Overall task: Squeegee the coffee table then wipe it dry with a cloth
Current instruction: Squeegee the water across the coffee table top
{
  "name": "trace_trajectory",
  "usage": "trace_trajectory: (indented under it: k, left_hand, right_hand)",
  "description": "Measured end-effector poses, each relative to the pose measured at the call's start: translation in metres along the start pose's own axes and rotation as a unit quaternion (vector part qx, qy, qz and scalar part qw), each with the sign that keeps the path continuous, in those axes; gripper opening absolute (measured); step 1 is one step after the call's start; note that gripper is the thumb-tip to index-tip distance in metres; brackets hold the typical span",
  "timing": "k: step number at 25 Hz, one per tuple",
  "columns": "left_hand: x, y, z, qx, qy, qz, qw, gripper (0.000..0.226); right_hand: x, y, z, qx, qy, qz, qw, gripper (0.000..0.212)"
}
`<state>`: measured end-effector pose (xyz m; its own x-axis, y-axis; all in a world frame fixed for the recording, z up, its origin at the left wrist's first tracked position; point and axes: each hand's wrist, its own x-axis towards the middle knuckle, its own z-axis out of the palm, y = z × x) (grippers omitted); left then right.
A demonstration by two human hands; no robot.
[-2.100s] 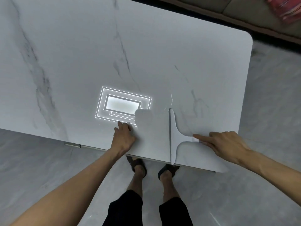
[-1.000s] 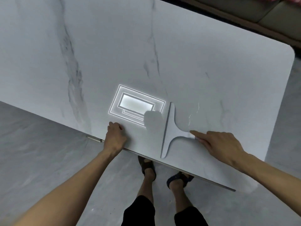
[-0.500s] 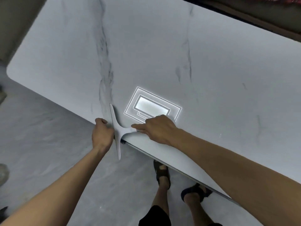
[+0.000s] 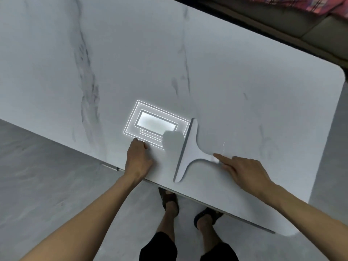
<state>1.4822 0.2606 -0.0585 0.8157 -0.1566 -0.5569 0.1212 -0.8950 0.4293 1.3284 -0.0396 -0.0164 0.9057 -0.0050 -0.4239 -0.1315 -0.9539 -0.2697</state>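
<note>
A white T-shaped squeegee (image 4: 190, 150) lies flat on the white marble coffee table (image 4: 235, 87), its blade running from the near edge away from me. My right hand (image 4: 244, 171) grips the squeegee's handle end, index finger stretched along it. My left hand (image 4: 138, 159) rests on the table near the front edge, fingers curled under, left of the blade. A few water drops glint just beyond my right index finger. No cloth is in view.
A bright reflection of a ceiling light (image 4: 156, 125) sits on the tabletop by my left hand. A sofa (image 4: 282, 25) with a red patterned fabric (image 4: 310, 5) stands behind the table. My sandalled feet (image 4: 170, 201) are on the grey floor below the near edge.
The squeegee has come back rightwards from the left part of the near edge, where its blade hung over the edge. My left hand now lies on the tabletop instead of the rim.
</note>
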Motion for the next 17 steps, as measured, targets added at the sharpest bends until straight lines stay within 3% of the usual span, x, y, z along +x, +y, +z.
trace_trajectory:
  k: [3,6,9,11,14,17]
  left_hand:
    - [-0.007,0.031,0.038,0.107,-0.029,0.068,0.992,0.025]
    - [-0.022,0.058,0.065,0.097,-0.027,0.081,0.992,0.028]
    - [-0.042,0.072,0.076,0.012,0.016,0.043,0.999,0.031]
    - [-0.053,0.071,0.078,-0.008,0.036,0.011,0.999,0.029]
    - [-0.073,0.066,0.084,-0.009,0.032,-0.03,0.999,0.02]
    - [-0.096,0.066,0.1,-0.006,-0.011,-0.029,0.999,0.032]
  right_hand:
    - [-0.068,0.049,-0.005,-0.005,-0.012,0.078,0.997,0.047]
    - [-0.103,0.067,-0.017,-0.012,-0.025,0.094,0.995,0.049]
    - [-0.102,0.06,-0.015,0.003,-0.034,0.033,0.999,0.048]
    - [-0.084,0.04,0.004,-0.015,-0.03,-0.071,0.997,0.041]
    - [-0.062,0.017,0.031,-0.081,-0.051,-0.199,0.975,0.049]
    - [-0.062,0.052,0.033,-0.113,-0.047,-0.204,0.971,0.058]
